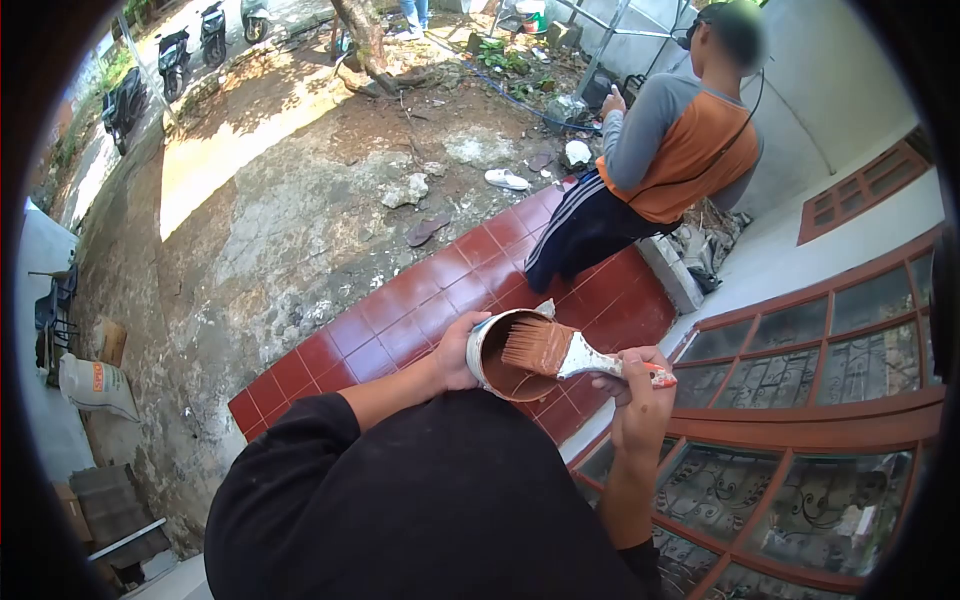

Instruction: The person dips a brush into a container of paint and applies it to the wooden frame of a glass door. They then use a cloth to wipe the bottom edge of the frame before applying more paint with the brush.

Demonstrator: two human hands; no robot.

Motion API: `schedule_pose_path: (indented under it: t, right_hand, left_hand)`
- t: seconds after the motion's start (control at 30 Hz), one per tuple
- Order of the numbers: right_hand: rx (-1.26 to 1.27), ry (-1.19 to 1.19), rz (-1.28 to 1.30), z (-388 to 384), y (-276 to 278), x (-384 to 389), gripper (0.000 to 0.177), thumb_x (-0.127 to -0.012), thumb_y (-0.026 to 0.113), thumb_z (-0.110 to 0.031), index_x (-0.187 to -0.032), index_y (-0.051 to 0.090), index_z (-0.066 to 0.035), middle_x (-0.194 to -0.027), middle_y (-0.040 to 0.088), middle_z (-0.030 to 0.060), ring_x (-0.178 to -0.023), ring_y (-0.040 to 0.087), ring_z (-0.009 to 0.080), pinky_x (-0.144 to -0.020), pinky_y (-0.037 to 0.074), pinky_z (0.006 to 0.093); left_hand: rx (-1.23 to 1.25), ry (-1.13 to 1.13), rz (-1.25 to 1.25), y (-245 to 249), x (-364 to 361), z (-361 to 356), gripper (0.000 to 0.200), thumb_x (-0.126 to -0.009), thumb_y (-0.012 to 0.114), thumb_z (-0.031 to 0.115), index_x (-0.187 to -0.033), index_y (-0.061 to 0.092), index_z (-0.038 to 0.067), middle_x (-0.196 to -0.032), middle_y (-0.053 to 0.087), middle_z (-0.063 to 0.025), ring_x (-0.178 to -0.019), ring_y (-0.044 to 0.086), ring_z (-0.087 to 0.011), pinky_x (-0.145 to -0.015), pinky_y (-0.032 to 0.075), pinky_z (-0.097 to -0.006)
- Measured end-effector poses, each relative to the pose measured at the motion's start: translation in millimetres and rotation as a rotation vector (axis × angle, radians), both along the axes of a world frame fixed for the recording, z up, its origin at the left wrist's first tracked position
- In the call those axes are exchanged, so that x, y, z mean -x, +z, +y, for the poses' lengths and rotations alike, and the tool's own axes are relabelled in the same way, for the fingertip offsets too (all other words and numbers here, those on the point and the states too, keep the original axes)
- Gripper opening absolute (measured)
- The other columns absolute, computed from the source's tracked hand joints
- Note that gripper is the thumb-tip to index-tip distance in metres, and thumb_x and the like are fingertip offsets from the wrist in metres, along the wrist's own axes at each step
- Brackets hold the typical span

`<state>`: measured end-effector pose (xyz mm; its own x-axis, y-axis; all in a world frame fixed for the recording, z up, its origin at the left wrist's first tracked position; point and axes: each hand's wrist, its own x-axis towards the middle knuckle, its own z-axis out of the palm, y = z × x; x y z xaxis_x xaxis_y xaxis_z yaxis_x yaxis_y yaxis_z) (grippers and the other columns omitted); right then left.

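My left hand (458, 352) is wrapped round the side of a paint can (474, 362), whose open mouth faces up toward me. Brown paint coats the inside of the can. In my right hand (640, 385) is a paintbrush (585, 358), gripped by its handle with red on the end. Its wide bristles, brown with paint, lie over the can's mouth and point left. White smears cover the brush's middle part.
A person (665, 150) in an orange and grey shirt stands ahead on the red tiled floor (380, 355). Brown-framed windows (800, 460) run along my right. A tree (362, 45), a white shoe (507, 179) and parked motorbikes (172, 62) are farther off. A sack (97, 387) sits at left.
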<state>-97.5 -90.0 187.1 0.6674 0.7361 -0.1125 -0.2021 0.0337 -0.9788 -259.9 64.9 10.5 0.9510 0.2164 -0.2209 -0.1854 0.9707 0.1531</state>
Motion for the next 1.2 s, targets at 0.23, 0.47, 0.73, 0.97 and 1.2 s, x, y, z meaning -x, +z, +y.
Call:
schedule_pose_path:
  t: [0.23, 0.47, 0.73, 0.97, 1.2]
  right_hand:
    - [-0.184, -0.2, 0.489, -69.8, -36.0, -8.9, 0.013, -0.098, 0.056, -0.015, -0.1, 0.058, -0.002, -0.09, 0.066, 0.0126, -0.084, 0.067, 0.0264, -0.071, 0.057, 0.0347]
    - [-0.465, -0.453, 0.673, -149.4, -45.8, 2.2, 0.019, -0.099, 0.057, -0.019, -0.103, 0.062, -0.001, -0.1, 0.067, 0.0171, -0.089, 0.065, 0.028, -0.075, 0.056, 0.0317]
    - [-0.677, -0.841, 0.635, -220.5, -46.2, 60.6, 0.017, -0.098, 0.059, -0.019, -0.101, 0.063, -0.003, -0.093, 0.069, 0.016, -0.084, 0.067, 0.0288, -0.072, 0.056, 0.0335]
    - [-0.785, -1.241, 0.218, -226.1, -12.5, 125.3, 0.017, -0.099, 0.057, -0.018, -0.105, 0.061, -0.003, -0.097, 0.068, 0.0134, -0.083, 0.067, 0.0236, -0.072, 0.056, 0.0315]
    - [-0.492, -1.464, 0.157, -208.7, -22.6, 150.2, 0.014, -0.1, 0.054, -0.016, -0.104, 0.057, -0.003, -0.095, 0.067, 0.0137, -0.084, 0.069, 0.027, -0.071, 0.059, 0.0335]
  left_hand:
    - [-0.036, -0.126, -0.011, 0.6, -29.0, -18.1, 0.055, -0.094, 0.044, 0.046, -0.125, 0.063, 0.004, -0.125, 0.066, -0.0152, -0.113, 0.063, -0.0318, -0.102, 0.047, -0.0493]
    - [-0.008, -0.355, -0.163, 34.8, -73.8, -58.9, 0.053, -0.096, 0.039, 0.042, -0.129, 0.058, 0.005, -0.13, 0.062, -0.0145, -0.117, 0.06, -0.0328, -0.104, 0.045, -0.0497]
    - [0.154, -0.737, -0.183, 49.3, -122.5, -120.6, 0.052, -0.095, 0.039, 0.038, -0.128, 0.059, 0.003, -0.13, 0.061, -0.017, -0.116, 0.06, -0.0334, -0.104, 0.046, -0.0493]
    - [0.017, -1.08, -0.151, 37.3, -162.7, -149.4, 0.05, -0.095, 0.038, 0.035, -0.127, 0.059, 0.003, -0.129, 0.062, -0.0171, -0.115, 0.06, -0.0332, -0.103, 0.047, -0.0482]
    - [0.099, -1.191, -0.095, 34.6, -179.9, -153.9, 0.052, -0.096, 0.038, 0.038, -0.129, 0.058, 0.004, -0.131, 0.061, -0.0162, -0.117, 0.059, -0.0337, -0.105, 0.045, -0.0492]
